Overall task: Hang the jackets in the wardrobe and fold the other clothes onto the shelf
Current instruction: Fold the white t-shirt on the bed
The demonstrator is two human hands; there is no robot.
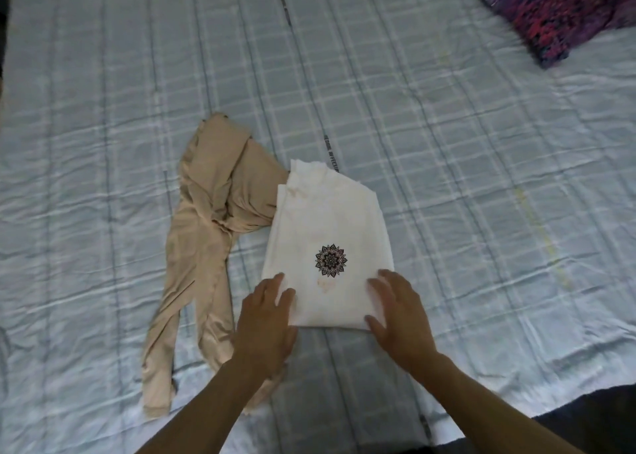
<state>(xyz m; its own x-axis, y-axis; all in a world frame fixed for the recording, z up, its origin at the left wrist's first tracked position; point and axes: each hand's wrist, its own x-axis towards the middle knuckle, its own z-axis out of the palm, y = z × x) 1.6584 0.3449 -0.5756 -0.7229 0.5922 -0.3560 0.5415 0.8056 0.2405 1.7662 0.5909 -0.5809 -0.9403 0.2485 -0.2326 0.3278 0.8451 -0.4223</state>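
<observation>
A white shirt (330,226) with a dark round mandala print lies folded into a narrow rectangle on the bed. My left hand (266,326) rests flat on its near left corner, fingers spread. My right hand (395,312) lies on its near right corner, fingers over the folded edge and thumb at the near edge. Neither hand clearly grips the cloth. A beige garment (210,219) lies crumpled and unfolded to the left of the white shirt, its long parts trailing toward me; its right edge touches the shirt.
The bed is covered by a pale blue checked sheet (464,178) with wrinkles. A red, purple and blue patterned pillow (557,9) sits at the far right corner. The bed's near edge and dark floor (592,415) show at the lower right.
</observation>
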